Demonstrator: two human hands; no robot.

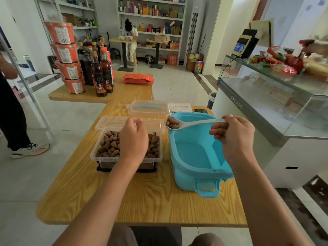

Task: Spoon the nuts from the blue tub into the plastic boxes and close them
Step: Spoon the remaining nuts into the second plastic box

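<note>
- Nuts (110, 144) fill the clear box (99, 158) at about 10 o'clock on the bench (142, 197), nearly to the rim; a few more ride in the spoon (195, 123).
- Right hand (234, 137) pinches the spoon's handle end, fingers curled round it, bowl kept level so the load does not roll off. The bowl hangs over the tub's far left rim, pointing to 9 o'clock, toward the box.
- Tub (191, 151) sits at 2 o'clock, just beside the box, so each spoonful has a short trip. Its visible floor looks bare, so this is likely one of the last spoonfuls.
- Left hand (133, 139) hovers over the box, fingers loosely curled; whether it holds or touches anything I cannot tell. It looks placed to steady the box or level the heap.
- Box's hinged lid (129, 122) lies folded back at 12 o'clock, out of the way of the spoon, ready to swing shut.
- Box seems to rest on a dark tray or scale (104, 168), part hidden.
- Another lid (147, 108), with a blue handle, lies farther back at 12 o'clock.
- Next, I judge: tip the spoon over the box, then close the lid.
</note>
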